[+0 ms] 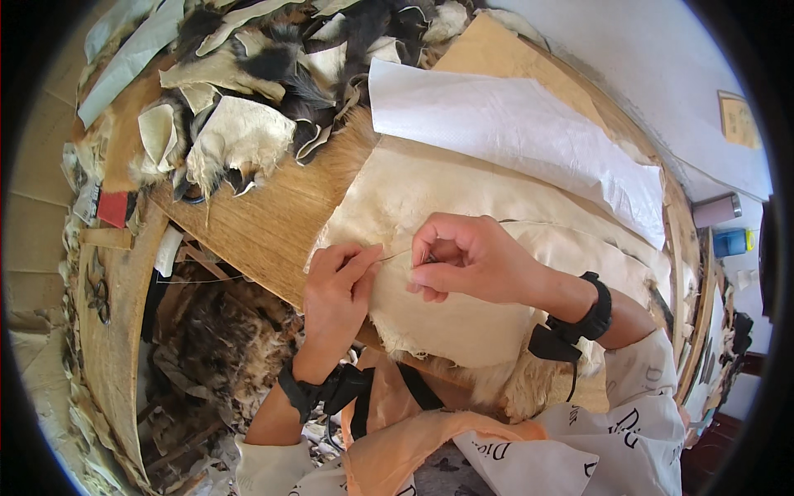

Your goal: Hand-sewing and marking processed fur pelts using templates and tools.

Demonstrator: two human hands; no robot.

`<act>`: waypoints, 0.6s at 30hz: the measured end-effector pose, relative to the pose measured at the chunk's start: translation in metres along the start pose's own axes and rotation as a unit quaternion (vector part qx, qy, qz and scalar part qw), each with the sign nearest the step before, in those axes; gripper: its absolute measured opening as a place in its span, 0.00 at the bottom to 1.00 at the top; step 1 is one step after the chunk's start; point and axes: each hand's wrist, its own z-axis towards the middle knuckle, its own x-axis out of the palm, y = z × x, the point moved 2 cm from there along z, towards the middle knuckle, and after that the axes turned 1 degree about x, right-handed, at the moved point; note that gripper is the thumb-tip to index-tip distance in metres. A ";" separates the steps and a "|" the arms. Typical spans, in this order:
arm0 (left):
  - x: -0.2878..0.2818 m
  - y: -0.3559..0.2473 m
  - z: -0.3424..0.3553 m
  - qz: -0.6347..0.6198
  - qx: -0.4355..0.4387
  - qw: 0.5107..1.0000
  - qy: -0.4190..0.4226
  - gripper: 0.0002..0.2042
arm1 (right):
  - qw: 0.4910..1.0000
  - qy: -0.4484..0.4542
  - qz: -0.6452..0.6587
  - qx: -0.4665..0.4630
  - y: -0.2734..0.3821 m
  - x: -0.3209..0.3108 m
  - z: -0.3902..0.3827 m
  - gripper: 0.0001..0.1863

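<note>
A pale hide (455, 190) lies skin side up on the wooden board, with fur showing along its lower edge. My left hand (337, 285) is closed at the left edge of the hide, thumb and forefinger pinching it. To the right of it, my right hand (467, 256) is raised just over the hide with fingers curled in a pinch. A thin thread (397, 255) runs taut from the left fingertips to the right hand. Something small and dark shows between the right fingers, too small to name.
Scraps of fur and hide (240, 136) are heaped at the far left. A white woven sheet (513, 124) covers the hide's far side. Scissors (100, 302) lie on the left wooden ledge. Below the board's near-left edge is an opening with loose fur (223, 331).
</note>
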 end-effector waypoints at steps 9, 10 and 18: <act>-0.010 -0.008 0.003 -0.074 -0.023 0.994 0.074 0.14 | 0.969 -0.086 -0.231 0.004 -0.020 -0.012 0.029 0.06; -0.011 -0.006 0.002 -0.098 -0.069 0.992 0.046 0.13 | 0.940 -0.071 -0.331 -0.050 -0.021 -0.009 0.027 0.06; 0.002 -0.005 0.011 0.068 -0.047 0.996 0.037 0.07 | 0.869 -0.089 -0.478 -0.092 -0.038 -0.002 0.022 0.06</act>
